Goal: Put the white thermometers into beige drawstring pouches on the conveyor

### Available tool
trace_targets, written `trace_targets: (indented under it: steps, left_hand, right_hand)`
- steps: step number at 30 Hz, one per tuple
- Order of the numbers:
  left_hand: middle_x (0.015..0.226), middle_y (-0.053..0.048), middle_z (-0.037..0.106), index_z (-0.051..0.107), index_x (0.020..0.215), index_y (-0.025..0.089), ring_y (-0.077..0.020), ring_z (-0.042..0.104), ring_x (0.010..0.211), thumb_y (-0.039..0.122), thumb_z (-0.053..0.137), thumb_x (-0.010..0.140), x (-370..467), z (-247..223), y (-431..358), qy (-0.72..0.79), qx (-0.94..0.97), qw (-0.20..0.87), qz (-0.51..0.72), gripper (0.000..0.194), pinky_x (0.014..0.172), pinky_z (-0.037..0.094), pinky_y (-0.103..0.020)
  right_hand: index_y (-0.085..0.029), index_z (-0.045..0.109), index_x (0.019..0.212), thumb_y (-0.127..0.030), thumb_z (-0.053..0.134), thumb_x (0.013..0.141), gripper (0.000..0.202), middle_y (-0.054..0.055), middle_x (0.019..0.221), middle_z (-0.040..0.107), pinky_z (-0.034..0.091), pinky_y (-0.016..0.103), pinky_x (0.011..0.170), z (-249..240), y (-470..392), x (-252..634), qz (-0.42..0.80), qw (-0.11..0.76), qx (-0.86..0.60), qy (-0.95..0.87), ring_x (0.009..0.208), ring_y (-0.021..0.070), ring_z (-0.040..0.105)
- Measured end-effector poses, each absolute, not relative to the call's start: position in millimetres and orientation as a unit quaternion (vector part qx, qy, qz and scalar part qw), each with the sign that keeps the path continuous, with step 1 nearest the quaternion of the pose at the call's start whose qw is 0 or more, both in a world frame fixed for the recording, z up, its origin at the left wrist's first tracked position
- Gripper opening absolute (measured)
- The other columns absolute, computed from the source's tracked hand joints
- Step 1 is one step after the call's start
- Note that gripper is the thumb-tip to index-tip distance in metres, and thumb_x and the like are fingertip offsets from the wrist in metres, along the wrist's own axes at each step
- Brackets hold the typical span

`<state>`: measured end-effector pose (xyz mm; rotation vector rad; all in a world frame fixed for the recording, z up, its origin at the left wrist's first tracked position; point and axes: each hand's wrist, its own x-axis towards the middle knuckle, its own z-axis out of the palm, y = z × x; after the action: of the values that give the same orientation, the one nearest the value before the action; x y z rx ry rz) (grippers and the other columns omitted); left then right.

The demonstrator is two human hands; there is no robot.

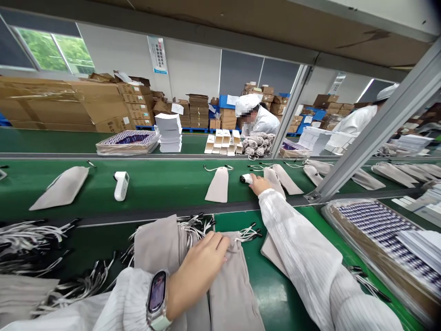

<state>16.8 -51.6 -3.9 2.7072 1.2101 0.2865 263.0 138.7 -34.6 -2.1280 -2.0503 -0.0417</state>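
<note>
My right hand (260,184) reaches across to the green conveyor belt and is closed on a white handheld infrared thermometer (246,179), its dark end pointing left. Beside that hand lie grey drawstring pouches (287,179), and another grey pouch (217,185) is to its left. Close to me, my left hand (203,257) rests over piled grey drawstring pouches (229,285). Its bent fingers grip the top pouch near the cord end; the thumb is hidden. Farther left on the belt are a second white thermometer (121,186) and a plump-looking pouch (62,186).
At right stands a tray (372,257) of small purple-and-white items, with paper on top. A slanting metal post (375,115) rises beside my right arm. Across the belt, a co-worker (258,117) bends near white boxes (223,141) and a paper stack (168,133).
</note>
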Motion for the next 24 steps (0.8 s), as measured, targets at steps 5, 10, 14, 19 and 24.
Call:
trace_targets:
  steps: [5,10,14,19,24]
  left_hand:
    - [0.087,-0.002,0.051,0.047,0.084,0.018,-0.0189,0.045,0.083,0.017,0.04,0.084,11,-10,-42,0.407,0.901,0.112,0.094,0.007,0.072,0.038,-0.031]
    - [0.082,-0.003,0.051,0.047,0.079,0.017,-0.0196,0.044,0.079,0.018,0.036,0.086,10,-7,-39,0.413,0.903,0.08,0.084,0.013,0.07,0.036,-0.033]
    - [0.083,-0.005,0.051,0.049,0.082,0.016,-0.0222,0.043,0.08,0.02,0.042,0.084,10,-4,-40,0.42,0.904,0.044,0.061,0.008,0.066,0.036,-0.033]
    - [0.08,-0.007,0.05,0.048,0.076,0.016,-0.0216,0.042,0.076,0.018,0.034,0.086,8,-8,-40,0.421,0.903,0.016,0.081,0.017,0.064,0.034,-0.033]
    - [0.078,-0.002,0.049,0.043,0.075,0.018,-0.0195,0.041,0.078,0.022,0.03,0.088,8,-1,-40,0.438,0.881,0.086,0.156,0.019,0.066,0.034,-0.032]
  right_hand:
    - [-0.022,0.027,0.126,-0.022,0.042,0.081,0.048,0.01,0.111,0.051,0.039,0.033,0.078,-23,134,254,-0.011,0.196,-0.701,-0.686,0.099,0.0227,0.05]
    - [-0.024,0.018,0.127,-0.027,0.051,0.074,0.062,0.006,0.094,0.058,0.046,0.038,0.072,11,118,220,0.3,0.479,-0.545,-0.619,0.088,0.0219,0.056]
    - [-0.034,0.022,0.124,-0.023,0.061,0.064,0.072,0.002,0.093,0.055,0.05,0.037,0.065,33,89,191,0.528,0.476,-0.394,-0.583,0.086,0.0203,0.057]
    - [-0.035,0.03,0.119,-0.023,0.064,0.063,0.067,0.001,0.089,0.054,0.05,0.037,0.064,40,70,178,0.573,0.436,-0.367,-0.588,0.082,0.0192,0.057]
    - [-0.032,0.035,0.114,-0.023,0.065,0.062,0.061,0.0,0.086,0.054,0.05,0.035,0.063,41,66,176,0.593,0.417,-0.37,-0.581,0.078,0.0175,0.057]
